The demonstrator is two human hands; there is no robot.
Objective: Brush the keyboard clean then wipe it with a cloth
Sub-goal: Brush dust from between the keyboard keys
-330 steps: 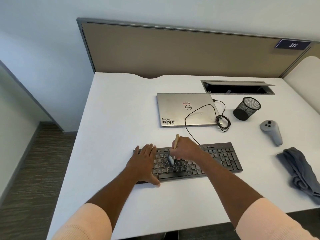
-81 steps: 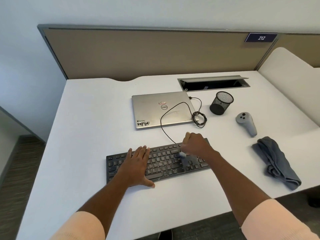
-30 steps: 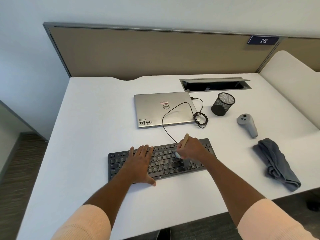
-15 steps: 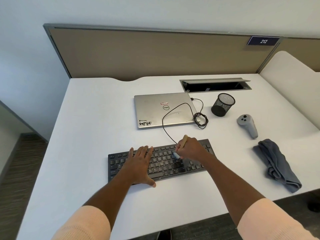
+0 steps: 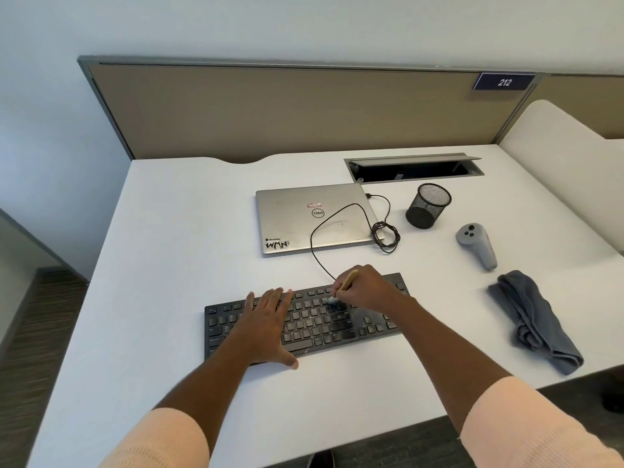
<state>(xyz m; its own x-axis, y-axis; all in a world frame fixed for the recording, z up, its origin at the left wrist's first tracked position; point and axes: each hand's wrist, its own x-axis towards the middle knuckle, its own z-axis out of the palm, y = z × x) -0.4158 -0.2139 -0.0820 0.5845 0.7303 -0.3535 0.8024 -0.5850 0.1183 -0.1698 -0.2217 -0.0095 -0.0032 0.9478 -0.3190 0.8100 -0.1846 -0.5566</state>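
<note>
One head-worn wide-angle view only: sits above the desk (image 5: 162,265) at its near edge, faces forward and steeply down, keyboard (image 5: 320,327) close mid-frame, partition (image 5: 270,109) at far end.

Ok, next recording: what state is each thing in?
Laptop: closed, cable plugged in.
Keyboard: flat on desk, left hand resting open on it.
Brush: gripped by right hand, bristles on keys.
Cloth: crumpled, untouched.
Mesh cup: upright.
Cable hatch: open.
</note>
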